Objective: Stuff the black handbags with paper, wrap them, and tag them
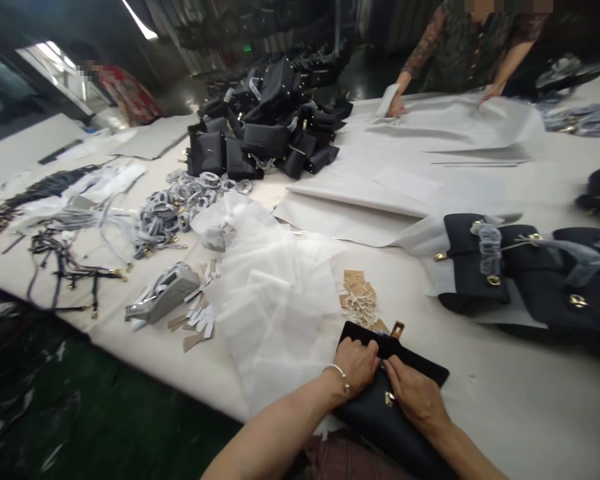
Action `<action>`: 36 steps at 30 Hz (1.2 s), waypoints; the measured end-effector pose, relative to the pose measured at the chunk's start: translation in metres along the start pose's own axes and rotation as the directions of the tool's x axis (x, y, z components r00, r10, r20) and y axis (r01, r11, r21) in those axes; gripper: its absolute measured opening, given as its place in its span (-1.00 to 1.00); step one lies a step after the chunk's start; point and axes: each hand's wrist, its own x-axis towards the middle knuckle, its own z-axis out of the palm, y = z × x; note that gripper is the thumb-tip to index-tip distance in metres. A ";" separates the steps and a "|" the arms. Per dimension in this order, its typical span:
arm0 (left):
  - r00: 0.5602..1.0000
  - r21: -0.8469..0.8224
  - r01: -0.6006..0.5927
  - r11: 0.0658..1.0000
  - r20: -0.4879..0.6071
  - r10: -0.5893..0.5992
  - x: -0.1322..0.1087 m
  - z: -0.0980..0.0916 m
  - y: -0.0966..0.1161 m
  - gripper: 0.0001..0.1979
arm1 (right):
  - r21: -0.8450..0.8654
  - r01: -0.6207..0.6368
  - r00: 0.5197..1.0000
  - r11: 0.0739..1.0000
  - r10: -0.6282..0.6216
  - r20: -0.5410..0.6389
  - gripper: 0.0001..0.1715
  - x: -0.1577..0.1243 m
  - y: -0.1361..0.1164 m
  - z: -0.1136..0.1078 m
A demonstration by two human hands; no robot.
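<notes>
Black straps (57, 248) lie at left on a pale table (530, 400), followed by paper slips (209, 321), white sheets (285, 297) and brown tags (354, 275), any print too small to read. At the near side, a left hand (356, 363) with curled fingers grips the opening of a black bag (373, 413), flap lifted, the right hand (419, 395) closed on the same edge; more bags (467, 267) rest at right.
</notes>
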 end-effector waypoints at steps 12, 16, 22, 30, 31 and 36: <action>1.000 -0.090 0.000 0.996 -0.015 -0.002 0.015 0.010 0.016 -0.87 | -0.067 -0.120 0.964 0.991 0.132 0.232 -0.56 0.005 0.038 0.004; 1.000 -0.145 0.019 0.989 0.001 -0.019 0.014 0.013 0.010 -0.86 | -0.066 -0.040 0.988 0.997 0.049 0.143 -0.56 0.010 0.024 -0.022; 1.000 -0.240 0.011 0.971 -0.001 -0.012 0.013 0.007 0.011 -0.88 | -0.035 0.124 0.991 0.992 -0.122 0.051 -0.43 -0.015 -0.005 -0.034; 0.836 -0.385 0.043 0.922 -0.492 -0.244 -0.052 -0.042 -0.061 -0.75 | 0.003 0.124 0.981 0.992 -0.123 0.153 -0.41 -0.036 0.010 0.009; 0.757 -0.388 0.144 0.910 -0.550 -0.354 -0.067 -0.048 -0.080 -0.74 | 0.008 0.125 0.982 0.992 -0.125 0.141 -0.40 -0.035 0.011 0.008; 0.562 -0.428 0.585 0.689 -0.398 -0.725 -0.128 -0.049 -0.149 -0.69 | 0.024 0.127 0.986 0.992 -0.129 0.108 -0.39 -0.035 0.009 0.003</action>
